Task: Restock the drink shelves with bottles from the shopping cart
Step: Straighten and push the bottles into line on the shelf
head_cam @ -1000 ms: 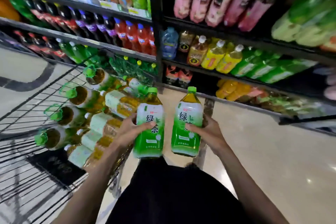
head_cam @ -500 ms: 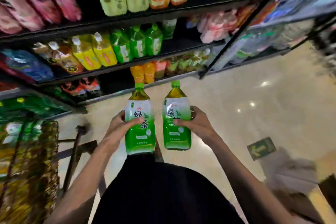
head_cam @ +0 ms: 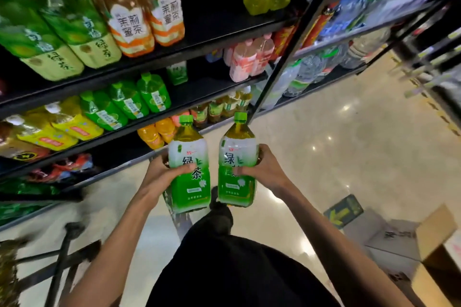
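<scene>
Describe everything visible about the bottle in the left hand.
The left bottle is a large clear plastic bottle of amber-green tea with a green screw cap, still closed. A wrap label runs white at the top to bright green below, printed with dark Chinese characters. It is held upright, slightly tilted, in front of the drink shelves and above the floor. The left hand grips its side, thumb across the label front. It sits beside the matching right bottle, with a narrow gap between them.

Glossy beige floor [head_cam: 349, 157] with ceiling lights mirrored in it, filling my one to three o'clock. At four o'clock, a dark floor sticker [head_cam: 343, 211] bearing a yellow-green arrow. Near it, lower right at my five o'clock, is an open brown cardboard box [head_cam: 435, 232].
</scene>
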